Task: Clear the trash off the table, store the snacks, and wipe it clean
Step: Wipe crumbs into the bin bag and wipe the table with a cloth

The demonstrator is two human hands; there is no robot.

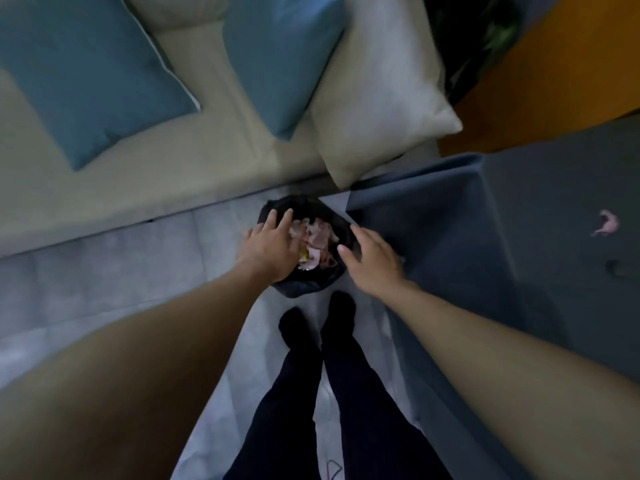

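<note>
Black bin holds pink wrappers; left hand reaches over its rim, fingers straight and spread; right hand hovers beside, fingers loosely extended, empty.

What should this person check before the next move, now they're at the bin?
1. Crumpled pink and white wrappers inside the small black floor bin: ok.
2. Left hand empty, fingers straight over the bin: ok.
3. Right hand empty: ok.
4. Blue-grey cloth-covered table free of trash: not ok, a pink scrap lies there.
5. Dark mark on table identified: cannot tell.
6. Snacks stored: cannot tell.
</note>
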